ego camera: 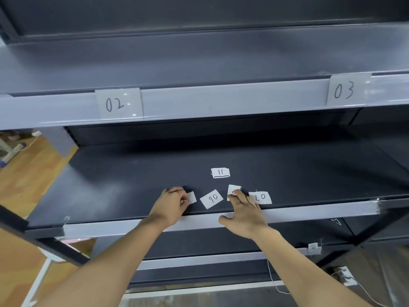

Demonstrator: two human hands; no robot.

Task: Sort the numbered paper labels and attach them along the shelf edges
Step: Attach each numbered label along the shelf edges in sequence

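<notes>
Several small white paper labels lie on the dark middle shelf (124,187). One reads 11 (220,173), one 06 upside down (211,198), one 07 upside down (260,197). My left hand (171,206) rests with curled fingers on a partly hidden label (192,197). The straight fingers of my right hand (244,210) press on another label (233,190), whose number is covered. On the upper shelf's front edge (221,98), label 02 (118,103) and label 03 (347,89) are attached.
The middle shelf's pale front edge (309,212) runs under both wrists. A lower shelf edge carries a small tag (314,248). A white cord (272,278) hangs at the lower right. Wooden floor (26,180) shows at the left.
</notes>
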